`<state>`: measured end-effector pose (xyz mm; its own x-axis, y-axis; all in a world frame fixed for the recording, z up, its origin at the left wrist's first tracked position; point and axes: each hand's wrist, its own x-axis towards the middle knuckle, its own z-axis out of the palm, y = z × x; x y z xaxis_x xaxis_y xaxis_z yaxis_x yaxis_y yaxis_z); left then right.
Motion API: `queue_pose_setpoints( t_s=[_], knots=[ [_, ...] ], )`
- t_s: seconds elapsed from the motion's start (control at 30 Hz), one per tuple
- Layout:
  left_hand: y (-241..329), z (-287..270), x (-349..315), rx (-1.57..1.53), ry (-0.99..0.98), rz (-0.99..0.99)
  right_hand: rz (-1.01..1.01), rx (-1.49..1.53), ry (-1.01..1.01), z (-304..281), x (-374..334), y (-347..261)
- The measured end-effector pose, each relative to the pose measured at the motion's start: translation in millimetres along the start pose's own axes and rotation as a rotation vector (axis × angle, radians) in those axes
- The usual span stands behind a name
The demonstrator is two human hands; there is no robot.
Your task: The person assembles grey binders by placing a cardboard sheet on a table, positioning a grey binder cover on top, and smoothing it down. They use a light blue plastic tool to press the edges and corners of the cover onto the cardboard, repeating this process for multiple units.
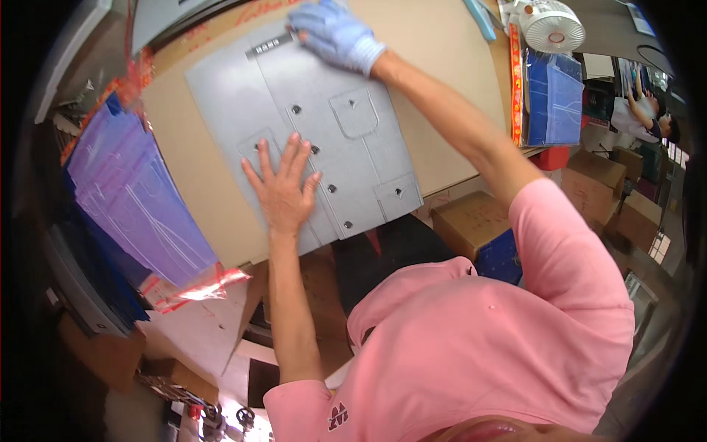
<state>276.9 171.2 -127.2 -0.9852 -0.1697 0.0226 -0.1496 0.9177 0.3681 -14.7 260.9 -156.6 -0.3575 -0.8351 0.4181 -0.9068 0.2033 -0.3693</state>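
A flat grey piece (pixel 353 158), looking like a jacket front with pockets and a row of dark round buttons, lies at a slant on a tan board (pixel 456 103). My left hand (pixel 283 191) is bare and rests palm down on its lower left part, fingers spread beside the buttons. Over at the top edge, my right hand (pixel 335 33) wears a light blue glove. Its fingers lie stretched out over that edge, near a dark label strip (pixel 269 46). Nothing shows in either hand, though the right palm is hidden.
Purple-blue flat pieces (pixel 132 191) are piled at the left. At the right stand a white fan (pixel 554 26) and a blue stack (pixel 552 99). A cardboard box (pixel 471 221) sits below the board's near edge. Another person (pixel 644 110) is at the far right.
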Motion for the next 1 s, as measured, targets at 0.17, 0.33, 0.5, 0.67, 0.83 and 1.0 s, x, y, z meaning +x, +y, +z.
queue_pose_setpoints(
  t_s=[0.17, 0.33, 0.5, 0.67, 0.83, 1.0],
  knots=[
    [0.7, -0.2, 5.8, 0.011, -0.001, 0.021, -0.054, 0.078, -0.005, -2.0, 15.9, 39.0],
    [-1.0, 2.5, -1.1, 0.031, 0.012, 0.002, -0.025, 0.025, -0.042, -15.5, -37.5, -38.4],
    [-2.6, 3.9, 3.5, 0.035, 0.034, 0.033, 0.163, 0.193, -0.266, -45.8, -146.7, -140.5],
    [-2.6, 4.6, 2.8, 0.043, 0.065, 0.060, 0.082, 0.398, -0.307, -55.4, -206.8, -176.9],
    [-0.8, 3.0, 2.4, 0.045, 0.039, 0.072, 0.107, 0.378, -0.102, -44.1, -149.8, -120.4],
    [1.4, -2.8, 2.8, 0.049, -0.009, 0.044, 0.192, 0.466, -0.024, -34.5, -87.0, -69.8]
  ],
)
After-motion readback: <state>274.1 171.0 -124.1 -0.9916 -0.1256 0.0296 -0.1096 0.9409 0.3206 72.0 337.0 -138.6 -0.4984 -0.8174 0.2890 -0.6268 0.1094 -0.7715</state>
